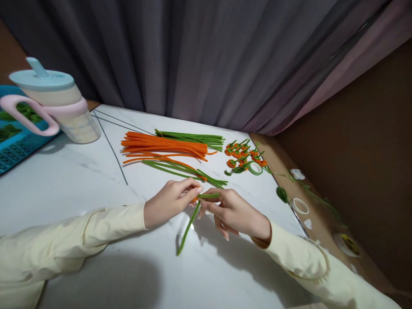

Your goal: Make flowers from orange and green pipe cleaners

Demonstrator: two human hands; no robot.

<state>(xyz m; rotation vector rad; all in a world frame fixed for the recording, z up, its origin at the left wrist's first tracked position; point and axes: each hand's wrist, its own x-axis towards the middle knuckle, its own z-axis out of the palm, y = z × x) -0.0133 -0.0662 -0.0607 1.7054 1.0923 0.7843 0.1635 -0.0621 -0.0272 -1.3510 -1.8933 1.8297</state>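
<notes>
My left hand [175, 199] is closed in a pinch on a small orange pipe-cleaner piece [195, 199], mostly hidden by the fingertips. A green pipe cleaner [187, 229] is joined to it; one end hangs down toward the table and the other sticks out to the right. My right hand [230, 210] grips this green pipe cleaner close to the orange piece, its lower fingers curled loosely. Just beyond my hands lie several loose green pipe cleaners [170, 168] and a thick bundle of orange pipe cleaners [164, 143]. Another green bundle [199, 139] lies behind them.
Several small orange pumpkin-like pieces with green stems [238, 150] sit at the back right beside a roll of green tape [255, 168]. A white ring [300, 206] lies near the table's right edge. At left stand a lidded cup [77, 120] and a blue basket [22, 148].
</notes>
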